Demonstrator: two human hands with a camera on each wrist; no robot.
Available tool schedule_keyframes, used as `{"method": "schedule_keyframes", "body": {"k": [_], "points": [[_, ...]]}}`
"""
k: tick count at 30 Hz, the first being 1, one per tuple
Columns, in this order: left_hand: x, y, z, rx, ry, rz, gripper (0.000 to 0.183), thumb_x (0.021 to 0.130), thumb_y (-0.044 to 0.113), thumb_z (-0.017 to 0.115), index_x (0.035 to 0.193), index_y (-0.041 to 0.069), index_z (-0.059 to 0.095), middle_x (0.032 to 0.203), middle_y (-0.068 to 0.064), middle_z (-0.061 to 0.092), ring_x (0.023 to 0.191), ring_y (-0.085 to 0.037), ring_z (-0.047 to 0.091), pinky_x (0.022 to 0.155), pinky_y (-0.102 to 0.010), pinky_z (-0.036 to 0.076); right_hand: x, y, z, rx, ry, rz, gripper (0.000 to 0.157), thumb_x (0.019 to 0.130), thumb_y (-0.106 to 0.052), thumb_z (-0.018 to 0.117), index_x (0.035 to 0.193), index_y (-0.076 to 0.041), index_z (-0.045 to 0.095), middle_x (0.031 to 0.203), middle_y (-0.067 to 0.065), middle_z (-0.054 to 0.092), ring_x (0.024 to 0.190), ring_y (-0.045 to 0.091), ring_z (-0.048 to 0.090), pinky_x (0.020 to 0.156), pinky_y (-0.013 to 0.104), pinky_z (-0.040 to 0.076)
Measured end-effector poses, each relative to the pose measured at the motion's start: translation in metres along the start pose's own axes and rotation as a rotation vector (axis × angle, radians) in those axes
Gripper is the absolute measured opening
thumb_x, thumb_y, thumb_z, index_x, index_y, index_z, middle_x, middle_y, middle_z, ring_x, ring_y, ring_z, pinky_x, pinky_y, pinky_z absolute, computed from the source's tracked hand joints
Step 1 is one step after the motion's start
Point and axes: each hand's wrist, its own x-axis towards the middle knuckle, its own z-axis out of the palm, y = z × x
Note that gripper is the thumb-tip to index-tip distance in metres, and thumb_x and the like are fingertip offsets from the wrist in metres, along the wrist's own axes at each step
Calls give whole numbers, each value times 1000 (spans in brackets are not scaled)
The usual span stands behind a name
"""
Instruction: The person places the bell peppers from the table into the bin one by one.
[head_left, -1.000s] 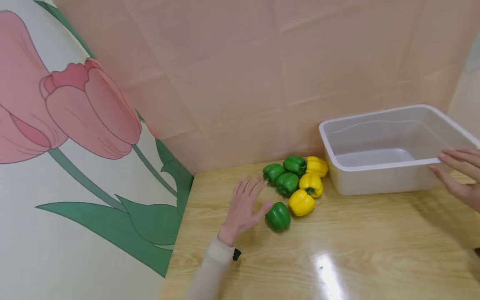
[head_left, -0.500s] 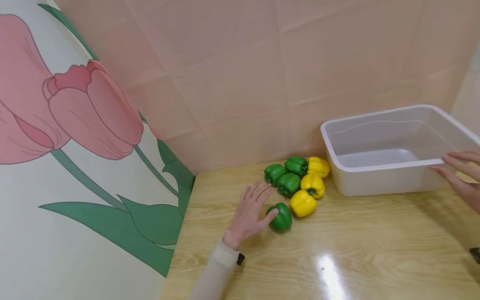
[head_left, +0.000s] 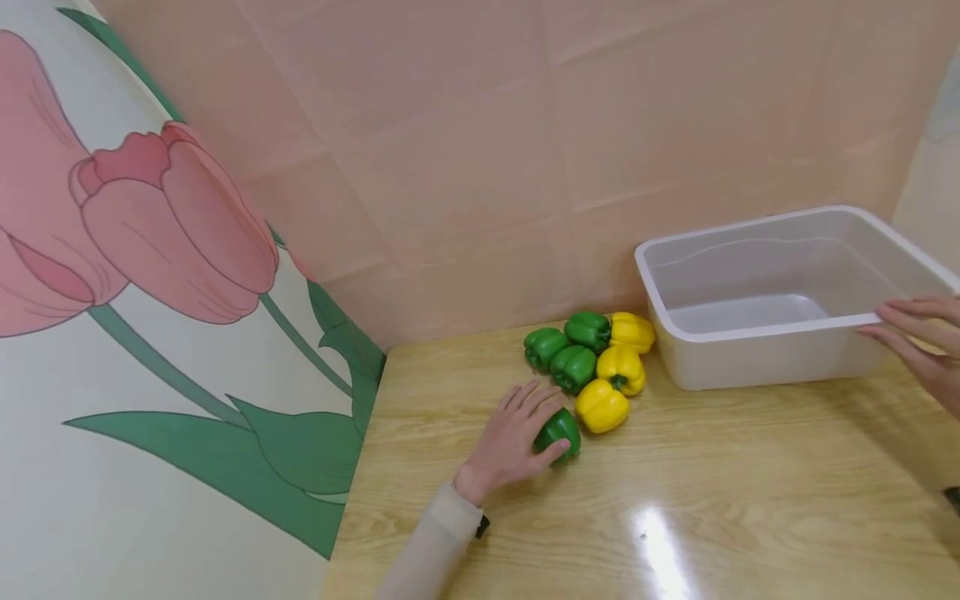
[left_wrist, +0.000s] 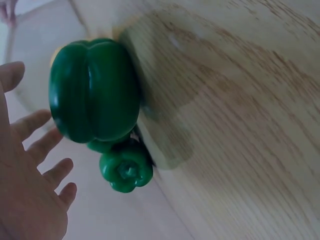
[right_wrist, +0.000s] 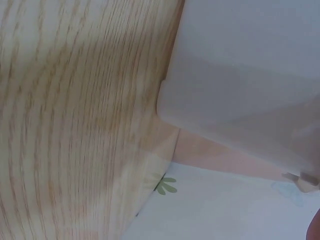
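A green bell pepper (head_left: 558,433) lies on the wooden table, nearest the person. My left hand (head_left: 506,442) reaches over its left side, fingers extended on the far side and thumb across the near side in the head view. In the left wrist view the fingers are spread beside this pepper (left_wrist: 95,90), not curled round it. My right hand (head_left: 926,342) has its nearly straight fingers at the front rim of a pale plastic bin (head_left: 772,358). In the right wrist view only bits of that hand show beside the bin (right_wrist: 240,75).
Several more peppers are grouped left of the bin: green peppers (head_left: 573,368) and yellow peppers (head_left: 603,406). Behind the table (head_left: 705,483) hangs a pinkish cloth (head_left: 450,167). A wall with painted tulips (head_left: 172,217) borders it on the left.
My left hand has moved right and slightly nearer the person, from beside the nearest green pepper to partly over it. My right hand has stayed at the bin's rim.
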Motion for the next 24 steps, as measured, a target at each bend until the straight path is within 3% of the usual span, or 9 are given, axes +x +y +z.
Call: {"method": "schedule_keyframes", "body": {"k": [6,13,19,24], "points": [[3,1,4,1,-28,12,64,106,55,56,161,23,48,166,-2,46,158,-35,36,127,-56,32,4,-2,2,-9,7,-4,52,93,-50,79,96,2,84,108,15,81,122,9,70,113,26,46],[10,4,7,39,-22,50,62,104,54,60,155,18,55,159,-6,53,155,-35,42,128,-51,32,0,12,2,-58,62,-107,46,96,-39,79,95,7,82,99,27,78,115,31,76,110,38,54],[12,4,9,59,-60,50,58,104,58,58,150,21,59,159,-2,53,158,-29,38,129,-48,30,0,12,2,-84,99,-61,49,94,-43,81,92,6,82,98,26,78,114,26,77,109,34,54],[13,4,10,64,-90,50,60,102,58,60,151,23,58,160,1,51,158,-28,38,128,-47,33,-2,13,1,-92,108,-62,48,93,-44,82,93,4,83,99,25,78,113,28,77,109,39,55]]}}
